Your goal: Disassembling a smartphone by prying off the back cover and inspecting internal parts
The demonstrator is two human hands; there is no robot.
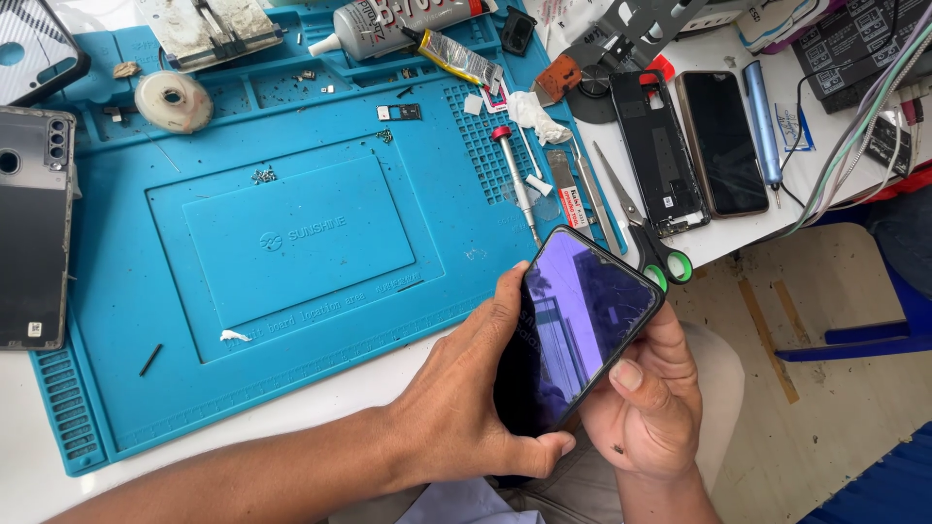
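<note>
A black smartphone (581,320) with a cracked, reflective screen is held over my lap, just off the table's front edge. My left hand (464,398) wraps its left side, thumb along the bottom. My right hand (649,403) supports it from beneath on the right, thumb resting on the lower screen edge. Both hands grip the phone together.
A blue repair mat (291,233) covers the white table. On it lie a screwdriver (515,180), glue tubes (408,19), a tape roll (173,100) and small screws. Scissors (646,238), a phone frame (658,150), another phone (721,141) and a blue pen tool (762,121) sit to the right. A phone back (34,228) lies far left.
</note>
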